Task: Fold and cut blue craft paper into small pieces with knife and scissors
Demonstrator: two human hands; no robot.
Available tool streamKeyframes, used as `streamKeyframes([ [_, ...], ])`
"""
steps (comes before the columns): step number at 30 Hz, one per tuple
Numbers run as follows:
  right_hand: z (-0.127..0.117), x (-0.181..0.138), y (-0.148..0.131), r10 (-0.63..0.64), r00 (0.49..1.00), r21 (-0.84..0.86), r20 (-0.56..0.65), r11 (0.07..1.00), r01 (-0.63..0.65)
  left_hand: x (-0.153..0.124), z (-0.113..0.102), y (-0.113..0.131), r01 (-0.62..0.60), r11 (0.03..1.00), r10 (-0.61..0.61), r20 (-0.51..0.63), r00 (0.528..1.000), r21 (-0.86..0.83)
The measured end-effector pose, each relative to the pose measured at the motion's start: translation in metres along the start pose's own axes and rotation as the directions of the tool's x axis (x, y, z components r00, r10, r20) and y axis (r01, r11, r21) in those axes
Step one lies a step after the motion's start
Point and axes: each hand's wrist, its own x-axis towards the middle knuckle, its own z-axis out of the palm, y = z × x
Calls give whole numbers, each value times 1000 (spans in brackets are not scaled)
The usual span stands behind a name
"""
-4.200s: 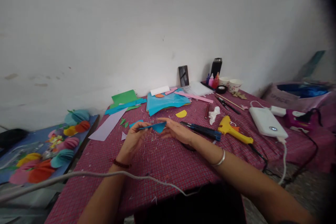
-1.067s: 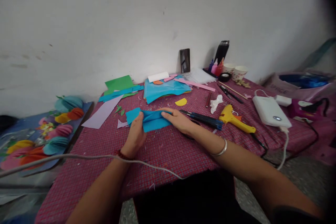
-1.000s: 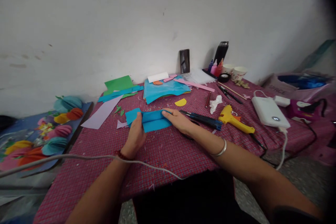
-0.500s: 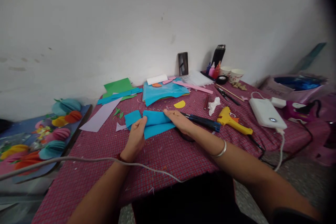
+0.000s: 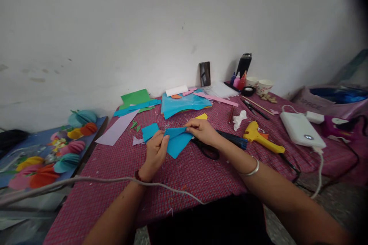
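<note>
Head view, the only one here: both hands are on a blue paper (image 5: 176, 143), held just above the table (image 5: 184, 176) near its middle. The left hand (image 5: 156, 152) pinches the paper's left end between thumb and fingers. The right hand (image 5: 202, 131) pinches the upper right corner with its fingertips, other fingers curled in. The sheet hangs to a point between them, partly folded.

What I'd worry about: with the paper in the air and nothing flat behind it, any crease could easily go crooked. If the hands pull apart, thin paper like that might tear at the pinch. The scissors (image 5: 208, 150) lie right by the right wrist, so a careless drop of the arm could land on them. And the cable (image 5: 115, 180) crosses the left forearm, which could snag and tug the hand off line
</note>
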Motion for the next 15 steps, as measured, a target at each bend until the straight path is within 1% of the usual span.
streamKeyframes([
  [1, 0, 0, -1, -34, 999, -44, -6, 998, 33, 0, 0, 1, -30, 1000, 29, 15, 999, 7],
  [4, 2, -2, -5, -115, 993, -129, -3, 985, 114, 1, 0, -2, -70, 997, 69, 58, 996, 20],
  [8, 8, -5, -9, -191, 980, -144, 61, 970, 198, 0, 0, -8, -119, 989, 107, 133, 985, 90],
  [10, 11, -7, -10, -230, 969, -152, 92, 958, 242, -1, 0, -11, -90, 990, 74, 140, 987, 109],
  [13, 13, -9, -12, -273, 952, -176, 136, 939, 294, -2, 1, -14, 28, 996, -39, 116, 992, 88],
  [15, 14, -11, -15, -292, 943, -161, 163, 935, 317, -1, 2, -14, 99, 993, -104, 84, 991, 61],
])
